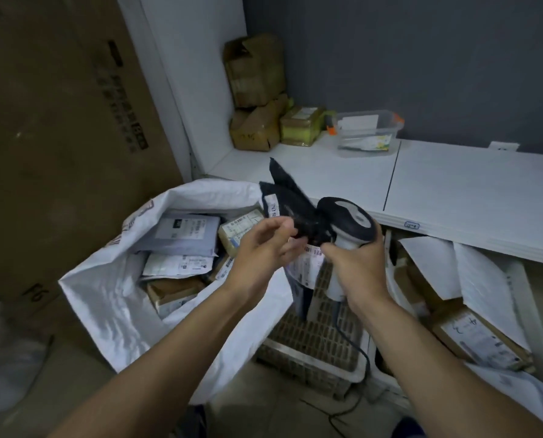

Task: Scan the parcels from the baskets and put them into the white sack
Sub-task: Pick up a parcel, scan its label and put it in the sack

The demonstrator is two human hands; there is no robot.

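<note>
Mesh basket nearest, bare where visible. Left hand pinches black parcel above it; right hand grips scanner against it. White sack left, well filled. Boxed parcels right, probably unscanned.

one scanner, one sack (white)

**Black parcel up beside the open sack**

The white sack stands open, packed with grey mailers and brown boxes. Just right of its rim, a crumpled black parcel with a white barcode label is up in the air, touching the scanner. Below them, beside the sack, sits a brown mesh basket. Farther right lie more parcels.
</note>
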